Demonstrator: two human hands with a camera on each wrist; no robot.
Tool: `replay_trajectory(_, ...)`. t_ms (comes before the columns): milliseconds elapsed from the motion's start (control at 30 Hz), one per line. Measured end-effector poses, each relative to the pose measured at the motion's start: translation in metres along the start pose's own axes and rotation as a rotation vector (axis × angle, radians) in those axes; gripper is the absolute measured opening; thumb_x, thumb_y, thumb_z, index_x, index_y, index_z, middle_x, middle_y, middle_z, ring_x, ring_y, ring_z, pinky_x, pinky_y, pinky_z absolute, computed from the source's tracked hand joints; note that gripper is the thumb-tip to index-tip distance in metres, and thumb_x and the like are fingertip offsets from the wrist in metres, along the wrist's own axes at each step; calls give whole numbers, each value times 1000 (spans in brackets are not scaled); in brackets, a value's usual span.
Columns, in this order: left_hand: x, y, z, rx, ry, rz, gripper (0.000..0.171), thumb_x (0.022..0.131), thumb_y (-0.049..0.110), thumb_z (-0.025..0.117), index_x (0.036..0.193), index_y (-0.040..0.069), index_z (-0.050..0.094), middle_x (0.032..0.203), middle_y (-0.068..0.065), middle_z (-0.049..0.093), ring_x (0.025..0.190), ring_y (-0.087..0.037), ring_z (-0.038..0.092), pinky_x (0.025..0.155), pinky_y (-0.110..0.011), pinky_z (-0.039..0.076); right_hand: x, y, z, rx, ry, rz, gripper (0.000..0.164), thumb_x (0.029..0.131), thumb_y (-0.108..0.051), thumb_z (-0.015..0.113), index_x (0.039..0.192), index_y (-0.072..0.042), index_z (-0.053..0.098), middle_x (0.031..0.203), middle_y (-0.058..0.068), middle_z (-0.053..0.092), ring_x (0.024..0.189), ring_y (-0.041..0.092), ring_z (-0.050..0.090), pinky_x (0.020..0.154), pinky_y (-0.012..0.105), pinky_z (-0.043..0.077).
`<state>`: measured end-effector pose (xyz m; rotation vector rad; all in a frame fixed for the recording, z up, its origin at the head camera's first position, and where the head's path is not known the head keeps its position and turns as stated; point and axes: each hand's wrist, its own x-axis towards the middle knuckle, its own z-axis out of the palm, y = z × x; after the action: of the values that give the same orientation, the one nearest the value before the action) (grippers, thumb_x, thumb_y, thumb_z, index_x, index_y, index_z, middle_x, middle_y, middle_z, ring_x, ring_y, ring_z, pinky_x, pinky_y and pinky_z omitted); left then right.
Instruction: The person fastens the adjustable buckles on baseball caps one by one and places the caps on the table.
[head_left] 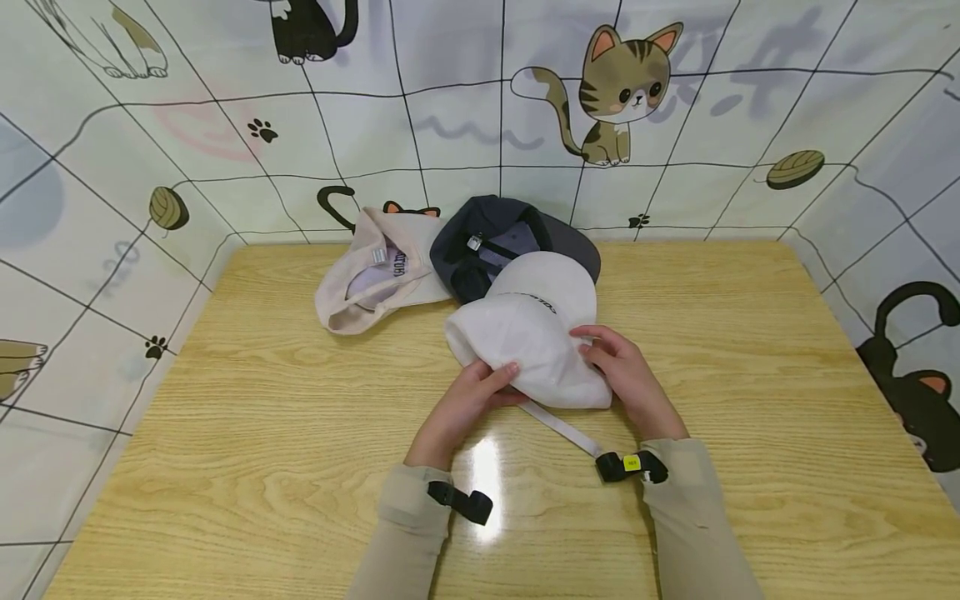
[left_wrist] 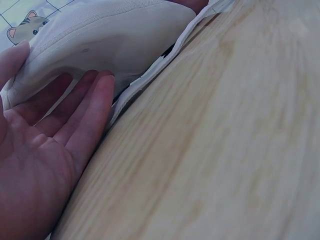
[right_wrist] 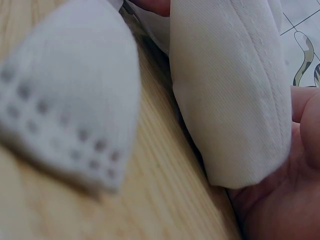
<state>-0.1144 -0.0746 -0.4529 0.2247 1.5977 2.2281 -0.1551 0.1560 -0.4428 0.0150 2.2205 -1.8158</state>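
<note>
A white cap [head_left: 525,342] with small dark lettering lies before me, its brim pointing away over a dark cap [head_left: 487,242]. My left hand [head_left: 472,396] holds its near left edge, thumb on top and fingers underneath; the left wrist view shows these fingers [left_wrist: 95,105] below the fabric. At the right side of the crown, my right hand [head_left: 626,371] grips the cap with its thumb and fingers close together. A loose white strap [head_left: 558,427] runs out from the cap toward the right wrist. Up close, that strap [right_wrist: 75,95] shows rows of small holes at its end.
A pale pink cap [head_left: 382,279] lies upturned left of the dark cap, touching it. Both sit at the back of the wooden table [head_left: 262,433], against a cloth backdrop [head_left: 450,125] printed with cats. Black bands [head_left: 461,502] circle both sleeved wrists.
</note>
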Motion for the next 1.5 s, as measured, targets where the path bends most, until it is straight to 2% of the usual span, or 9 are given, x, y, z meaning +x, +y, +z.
replay_trajectory(67, 0, 0, 0, 3, 0, -2, 42, 89, 28, 55, 122, 4, 46, 118, -15, 52, 101, -29, 55, 84, -42, 45, 0, 0, 0, 2, -4, -2, 28, 90, -24, 54, 117, -16, 56, 110, 8, 46, 96, 21, 39, 83, 30, 34)
replay_trajectory(600, 1, 0, 1, -6, -6, -5, 42, 89, 28, 55, 122, 3, 46, 118, -15, 51, 102, -29, 55, 83, -42, 46, -1, 2, -2, -7, 6, 4, 28, 90, -25, 55, 116, -18, 56, 97, 9, 43, 92, 22, 38, 79, 31, 34)
replay_trajectory(833, 0, 0, 0, -3, 8, -14, 42, 89, 28, 55, 121, 3, 46, 118, -15, 52, 101, -29, 55, 83, -42, 46, 1, 3, -1, -2, -1, 3, 28, 90, -26, 54, 116, -19, 56, 107, 8, 46, 96, 22, 41, 82, 31, 34)
replay_trajectory(1267, 1, 0, 0, 2, 8, -10, 41, 89, 27, 55, 121, 3, 46, 117, -15, 52, 100, -29, 56, 83, -41, 46, 1, 3, -1, 1, -2, -20, 27, 90, -23, 54, 116, -16, 57, 107, 9, 48, 96, 21, 41, 83, 32, 33)
replay_trajectory(1500, 1, 0, -1, 13, 7, -7, 40, 89, 27, 55, 121, 4, 46, 117, -15, 52, 100, -28, 56, 83, -41, 46, 1, 4, 0, 5, -5, -17, 27, 90, -23, 54, 116, -16, 56, 115, 5, 46, 98, 21, 41, 85, 31, 33)
